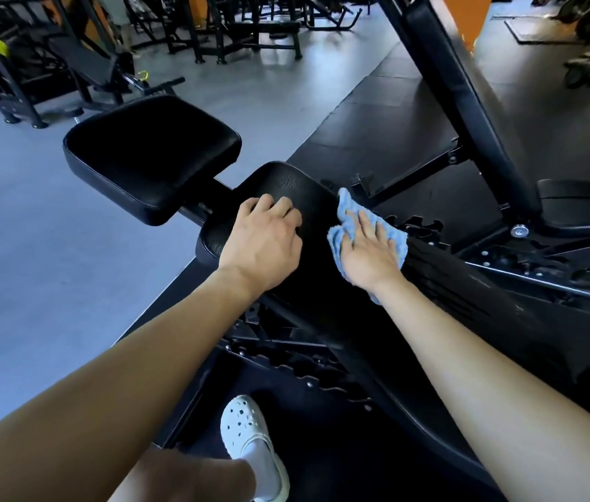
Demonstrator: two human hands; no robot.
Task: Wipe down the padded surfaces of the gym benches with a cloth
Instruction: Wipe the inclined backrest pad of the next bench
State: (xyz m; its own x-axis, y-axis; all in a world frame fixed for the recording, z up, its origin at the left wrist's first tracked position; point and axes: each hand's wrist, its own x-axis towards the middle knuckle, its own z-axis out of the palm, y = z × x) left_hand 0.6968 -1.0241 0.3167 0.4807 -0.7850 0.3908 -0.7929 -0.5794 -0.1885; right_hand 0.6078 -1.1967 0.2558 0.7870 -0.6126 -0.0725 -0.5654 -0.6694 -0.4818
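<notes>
My right hand (369, 253) lies flat on the blue cloth (349, 215), fingers (366, 226) spread wide and pressing it against the right edge of the black bench pad (286, 186) I am leaning over. My left hand (264, 244) rests on the same pad just beside it, fingers curled loosely and holding nothing, steadying the cushion. The cloth is soft and light, bunched at its far corner, so I judge it will slide and fold unless I keep my palm spread over its middle. The pad looks smooth and a little slick, firm under pressure. The square seat pad (152, 157) beyond the far end is not yet under the cloth; whether it is clean I cannot tell, the black vinyl being too dark.
</notes>
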